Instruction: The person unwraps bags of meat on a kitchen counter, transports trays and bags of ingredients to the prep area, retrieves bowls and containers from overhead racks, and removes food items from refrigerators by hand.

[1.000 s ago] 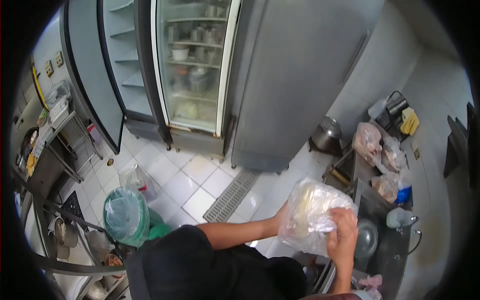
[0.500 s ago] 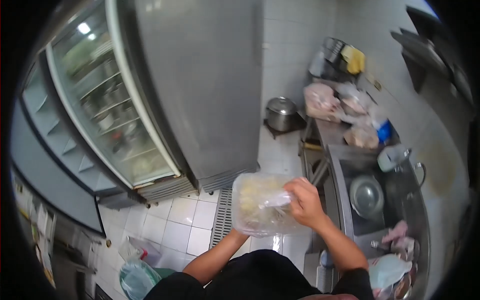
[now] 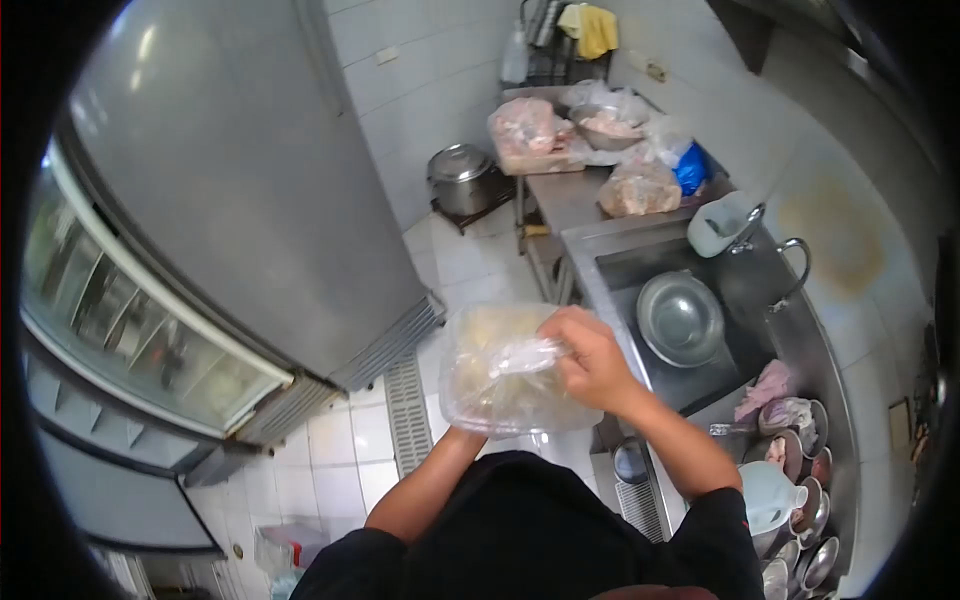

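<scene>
In the head view, a plastic-wrapped package point(image 3: 490, 395) with pale yellow contents is held in front of the person's chest, above the tiled floor, between a tall steel cabinet point(image 3: 220, 170) and the sink point(image 3: 622, 270). The right hand point(image 3: 590, 362) pinches the gathered plastic on top, its fingers curled closely together. The left forearm point(image 3: 425, 490) reaches up to the package's near edge; the package hides most of the left hand, so I cannot tell how those fingers are set.

The right forearm crosses the sink's near edge. In the sink sits a wide bowl point(image 3: 680, 318), with a whitish container point(image 3: 720, 222) at the corner by the faucet point(image 3: 795, 255). Beyond, the counter point(image 3: 560, 195) is crowded with a bag of pinkish pieces point(image 3: 522, 125), a metal bowl point(image 3: 610, 132), another filled bag point(image 3: 640, 188) and something blue point(image 3: 690, 168). A lidded pot point(image 3: 460, 180) stands low beside it. Nearer, a pink cloth point(image 3: 765, 390), a pale jug point(image 3: 772, 497) and small bowls point(image 3: 822, 562) crowd the right side.
</scene>
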Available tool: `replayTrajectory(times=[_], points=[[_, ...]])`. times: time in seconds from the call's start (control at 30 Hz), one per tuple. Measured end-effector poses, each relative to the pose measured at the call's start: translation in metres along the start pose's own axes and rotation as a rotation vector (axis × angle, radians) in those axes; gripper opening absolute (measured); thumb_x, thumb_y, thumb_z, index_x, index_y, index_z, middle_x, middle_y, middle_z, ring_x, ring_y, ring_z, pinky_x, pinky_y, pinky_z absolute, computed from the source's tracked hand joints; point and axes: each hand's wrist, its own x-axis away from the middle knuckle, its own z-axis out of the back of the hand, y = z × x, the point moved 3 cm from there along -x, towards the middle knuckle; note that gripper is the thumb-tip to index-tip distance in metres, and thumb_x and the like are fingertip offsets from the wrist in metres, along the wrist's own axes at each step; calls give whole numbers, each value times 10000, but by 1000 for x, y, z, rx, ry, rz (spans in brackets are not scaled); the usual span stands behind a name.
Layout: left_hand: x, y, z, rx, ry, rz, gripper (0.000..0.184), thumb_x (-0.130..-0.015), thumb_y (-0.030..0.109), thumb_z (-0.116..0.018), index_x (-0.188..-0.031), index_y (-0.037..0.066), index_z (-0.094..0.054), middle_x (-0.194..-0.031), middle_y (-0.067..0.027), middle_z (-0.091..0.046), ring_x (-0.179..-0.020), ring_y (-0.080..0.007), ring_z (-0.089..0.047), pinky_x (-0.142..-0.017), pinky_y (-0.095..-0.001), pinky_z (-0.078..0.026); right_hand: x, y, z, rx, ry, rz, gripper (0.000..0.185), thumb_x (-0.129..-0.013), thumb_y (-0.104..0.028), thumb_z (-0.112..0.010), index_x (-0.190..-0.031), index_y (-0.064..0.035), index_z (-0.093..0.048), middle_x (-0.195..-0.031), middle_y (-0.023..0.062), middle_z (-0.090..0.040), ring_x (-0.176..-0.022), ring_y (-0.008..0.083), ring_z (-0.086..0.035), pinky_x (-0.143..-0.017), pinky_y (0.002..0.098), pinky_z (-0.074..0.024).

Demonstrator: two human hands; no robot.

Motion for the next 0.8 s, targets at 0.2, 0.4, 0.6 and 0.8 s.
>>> replayTrajectory(times=[0.2, 0.4, 0.6, 0.8], points=[[-65, -7, 26, 76, -64, 161, 499, -924, 385, -426, -1296, 53, -398, -1233, -103, -486, -1111, -224, -490, -924, -362, -439, -22, 25, 23, 106, -128, -142, 333, -690, -120, -663, -1008, -44, -598, -1040, 155, -556, -1038, 316, -501, -907, 390, -388], [-137, -9, 21, 105, -270, 424, 514, -923, 405, -415, -1296, 52, -398, -1235, -107, -486, -1116, -233, -487, -927, -372, -434, 43, 70, 52, -369, 521, -827, 757, -793, -370, -662, -1362, -40, -289, -1410, 137, -308, -1297, 298, -291, -1052, 420, -261], [-176, -14, -15, 112, -477, 655, 530, -921, 425, -405, -1297, 52, -398, -1236, -111, -486, -1120, -241, -484, -931, -382, -429, 82, 80, -18, -1450, 784, -722, 562, -856, -325, -582, -1291, -23, -395, -1276, 152, -466, -1154, 251, -477, -995, 403, -373], [-181, -16, -55, 143, -651, 850, 546, -920, 446, -395, -1298, 51, -398, -1238, -115, -487, -1125, -250, -481, -935, -392, -424, 101, 50, -41, -1279, 1074, -678, 520, -824, -268, -605, -1245, -12, -440, -1201, 150, -525, -1081, 253, -533, -951, 398, -420]])
